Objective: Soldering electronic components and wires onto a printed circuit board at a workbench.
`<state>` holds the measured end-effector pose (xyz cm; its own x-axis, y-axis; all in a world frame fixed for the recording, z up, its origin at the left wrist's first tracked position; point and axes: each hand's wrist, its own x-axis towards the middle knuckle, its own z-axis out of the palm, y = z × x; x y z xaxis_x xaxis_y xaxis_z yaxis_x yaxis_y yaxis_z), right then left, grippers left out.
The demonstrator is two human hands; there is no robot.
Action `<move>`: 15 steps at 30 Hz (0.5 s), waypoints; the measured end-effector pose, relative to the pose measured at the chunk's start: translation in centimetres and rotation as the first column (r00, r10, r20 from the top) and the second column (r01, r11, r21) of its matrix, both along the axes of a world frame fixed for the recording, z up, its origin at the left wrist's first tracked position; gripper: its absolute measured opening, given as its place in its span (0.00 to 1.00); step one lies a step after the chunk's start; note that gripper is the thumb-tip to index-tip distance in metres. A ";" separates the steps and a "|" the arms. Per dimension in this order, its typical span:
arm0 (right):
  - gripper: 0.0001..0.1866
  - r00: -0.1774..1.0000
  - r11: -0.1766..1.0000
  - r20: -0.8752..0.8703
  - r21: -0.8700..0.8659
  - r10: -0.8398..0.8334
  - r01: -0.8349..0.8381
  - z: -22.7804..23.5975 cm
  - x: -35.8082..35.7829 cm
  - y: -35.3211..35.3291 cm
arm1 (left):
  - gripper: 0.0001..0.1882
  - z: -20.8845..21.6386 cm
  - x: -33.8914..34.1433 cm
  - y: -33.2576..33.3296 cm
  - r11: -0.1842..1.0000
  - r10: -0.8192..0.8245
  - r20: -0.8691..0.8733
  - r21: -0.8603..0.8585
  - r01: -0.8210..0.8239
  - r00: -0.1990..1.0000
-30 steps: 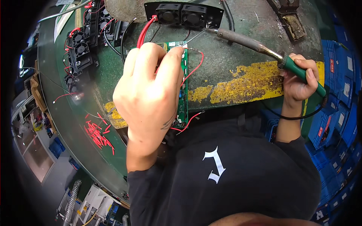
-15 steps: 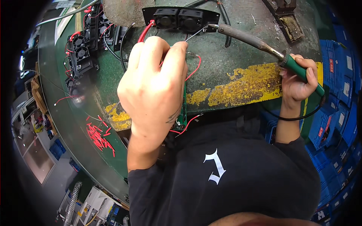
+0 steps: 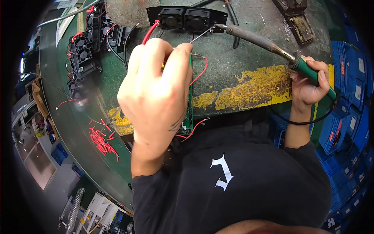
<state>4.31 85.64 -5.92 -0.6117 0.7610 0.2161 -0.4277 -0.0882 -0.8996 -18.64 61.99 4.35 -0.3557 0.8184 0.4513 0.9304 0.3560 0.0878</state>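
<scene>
Soldering iron [image 3: 267, 45] is staying gripped in the right hand [image 3: 309, 84], while the left hand [image 3: 156, 87], fingers pinching a thin strand [image 3: 202, 34], is hiding more circuit board [image 3: 189, 111] than earlier.

- Bright light falls on the left hand [image 3: 154, 93], washing out its knuckles to near white.
- The black shirt [image 3: 265, 167] sinks into dark, losing most folds.
- A pale, hazy glare spot blurs part of the green tabletop [image 3: 113, 84] at left.
- Fisheye distortion bends the blue crates [image 3: 337, 134] at right.
- Black vignetting swallows the corners.
</scene>
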 end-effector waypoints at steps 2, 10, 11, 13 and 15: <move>0.22 1.000 1.000 -0.014 -0.011 0.010 -0.010 0.0 0.0 0.0 | 0.13 0.5 0.2 -0.4 1.000 0.006 0.006 0.019 -0.006 1.000; 0.22 0.964 0.955 -0.039 -0.154 -0.262 0.253 1.0 2.2 0.8 | 0.18 1.5 1.7 -4.4 0.997 0.057 0.458 0.018 -0.073 0.887; 0.22 0.948 0.940 0.003 -0.125 -0.319 0.317 1.4 2.3 1.2 | 0.15 1.5 1.5 -5.1 0.994 0.002 0.445 0.098 -0.051 0.895; 0.23 0.931 0.926 0.012 -0.098 -0.365 0.365 2.5 2.9 1.9 | 0.12 1.4 2.0 -6.9 0.976 0.058 0.411 0.167 -0.138 0.910; 0.24 0.880 0.874 0.041 -0.095 -0.474 0.476 3.1 3.7 2.9 | 0.10 1.2 2.6 -8.1 0.952 0.130 0.410 0.203 -0.229 0.903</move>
<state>7.99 88.58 -2.80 -0.1740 0.9777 0.1174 -0.4263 0.0326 -0.9040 -16.03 53.86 5.57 -0.6731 0.6076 0.4216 0.7262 0.4353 0.5320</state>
